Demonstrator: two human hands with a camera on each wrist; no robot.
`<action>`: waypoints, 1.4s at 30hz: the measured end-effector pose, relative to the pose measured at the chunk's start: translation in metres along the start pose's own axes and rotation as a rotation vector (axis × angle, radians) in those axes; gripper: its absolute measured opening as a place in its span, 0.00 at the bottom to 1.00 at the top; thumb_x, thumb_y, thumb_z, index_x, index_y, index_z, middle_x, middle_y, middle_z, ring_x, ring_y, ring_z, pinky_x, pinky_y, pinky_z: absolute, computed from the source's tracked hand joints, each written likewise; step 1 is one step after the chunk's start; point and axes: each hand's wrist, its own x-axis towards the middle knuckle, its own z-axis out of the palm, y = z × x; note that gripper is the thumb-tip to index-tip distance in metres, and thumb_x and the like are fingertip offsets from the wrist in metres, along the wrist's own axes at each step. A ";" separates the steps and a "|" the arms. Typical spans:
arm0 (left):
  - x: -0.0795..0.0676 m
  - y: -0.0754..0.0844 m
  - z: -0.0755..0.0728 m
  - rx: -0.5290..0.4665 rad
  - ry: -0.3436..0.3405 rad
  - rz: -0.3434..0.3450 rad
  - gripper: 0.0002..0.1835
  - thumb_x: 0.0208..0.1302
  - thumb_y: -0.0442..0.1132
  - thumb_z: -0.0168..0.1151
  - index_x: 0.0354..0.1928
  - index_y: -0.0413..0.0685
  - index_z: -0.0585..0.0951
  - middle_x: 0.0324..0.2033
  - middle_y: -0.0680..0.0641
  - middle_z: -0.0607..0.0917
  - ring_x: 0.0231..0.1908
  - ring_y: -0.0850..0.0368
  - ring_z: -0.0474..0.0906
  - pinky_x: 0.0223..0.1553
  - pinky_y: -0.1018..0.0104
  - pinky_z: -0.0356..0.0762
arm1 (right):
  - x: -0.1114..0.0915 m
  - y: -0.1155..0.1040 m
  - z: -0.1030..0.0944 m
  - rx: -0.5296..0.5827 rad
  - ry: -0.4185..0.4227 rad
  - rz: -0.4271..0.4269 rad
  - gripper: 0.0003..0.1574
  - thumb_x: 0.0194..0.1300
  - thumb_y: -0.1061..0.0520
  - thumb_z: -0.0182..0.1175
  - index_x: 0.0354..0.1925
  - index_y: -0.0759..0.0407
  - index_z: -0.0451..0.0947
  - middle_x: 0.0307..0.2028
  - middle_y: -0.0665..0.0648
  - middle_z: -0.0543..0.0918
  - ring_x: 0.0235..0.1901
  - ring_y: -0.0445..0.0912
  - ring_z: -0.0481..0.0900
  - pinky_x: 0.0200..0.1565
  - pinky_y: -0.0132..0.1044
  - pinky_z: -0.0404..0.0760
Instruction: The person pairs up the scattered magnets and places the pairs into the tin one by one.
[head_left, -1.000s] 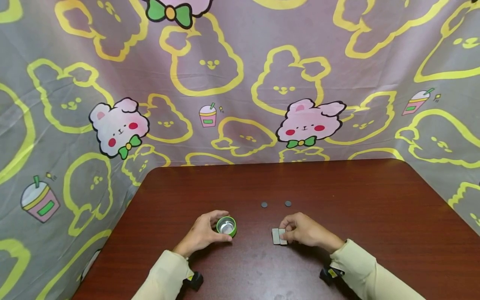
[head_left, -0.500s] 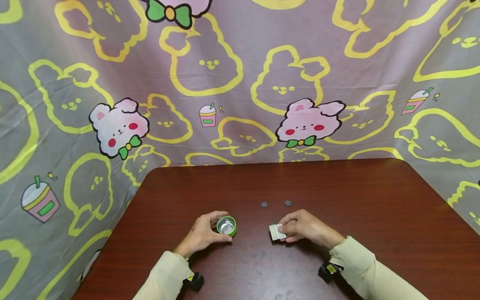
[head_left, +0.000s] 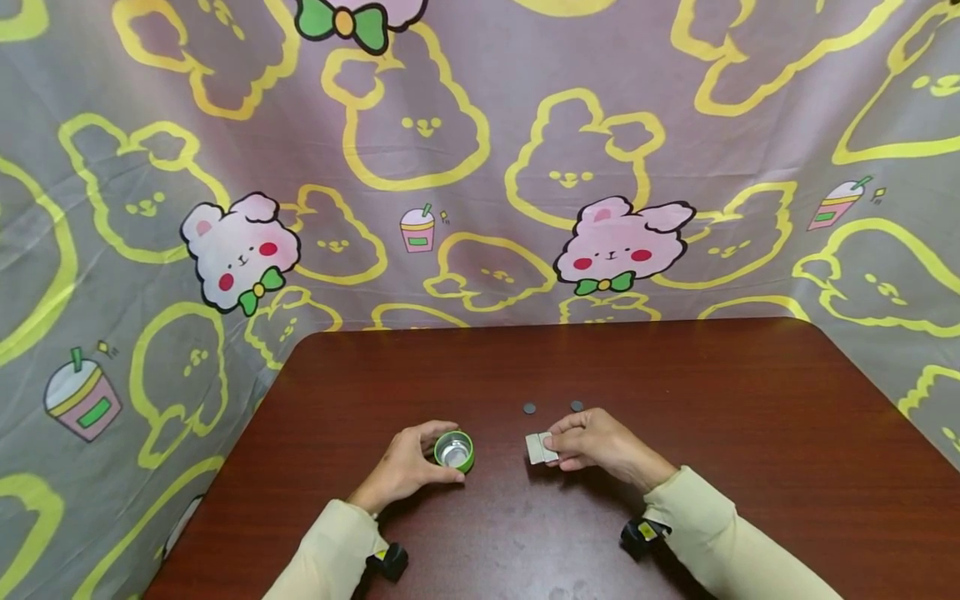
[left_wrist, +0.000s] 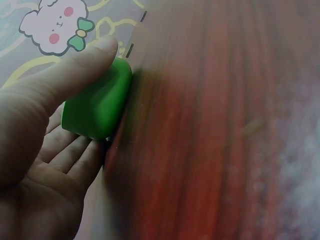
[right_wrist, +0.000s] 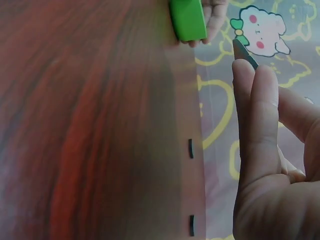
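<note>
On the left of the head view, my left hand (head_left: 408,458) wraps thumb and fingers about a small round bowl (head_left: 454,451), green outside with a shiny metal inside. In the left wrist view the green bowl (left_wrist: 97,102) stands on the table between thumb and fingers. My right hand (head_left: 603,446) pinches a thin, flat, pale grey rectangular piece (head_left: 535,449) with a line across it. Raised over the table, the piece points left towards the bowl. From the right wrist the piece (right_wrist: 245,55) shows nearly edge-on past the fingertips. Its gripped end is hidden.
Two small dark discs (head_left: 529,408) lie flat on the brown wooden table (head_left: 420,367), beyond the right hand. A patterned cloth (head_left: 480,167) hangs behind the table and along its left side. Each wrist carries a black camera (head_left: 641,537).
My right hand has picked up the flat grey piece from the table and carried it left and slightly away from me, tilting it. The left hand and the bowl have stayed put.
</note>
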 end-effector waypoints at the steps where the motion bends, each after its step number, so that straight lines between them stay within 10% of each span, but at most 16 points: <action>1: 0.000 0.000 0.000 0.003 0.000 0.003 0.38 0.37 0.43 0.79 0.55 0.42 0.77 0.49 0.47 0.81 0.48 0.53 0.78 0.49 0.61 0.74 | 0.001 -0.001 0.001 0.000 0.002 -0.003 0.20 0.58 0.62 0.65 0.43 0.77 0.75 0.33 0.64 0.83 0.30 0.50 0.84 0.30 0.33 0.81; 42: 0.001 0.001 -0.001 -0.008 0.007 -0.003 0.37 0.36 0.42 0.80 0.53 0.42 0.77 0.46 0.49 0.82 0.46 0.55 0.79 0.46 0.64 0.75 | 0.037 -0.016 0.048 0.043 0.027 -0.004 0.17 0.58 0.64 0.63 0.43 0.76 0.76 0.31 0.61 0.83 0.28 0.48 0.84 0.29 0.31 0.81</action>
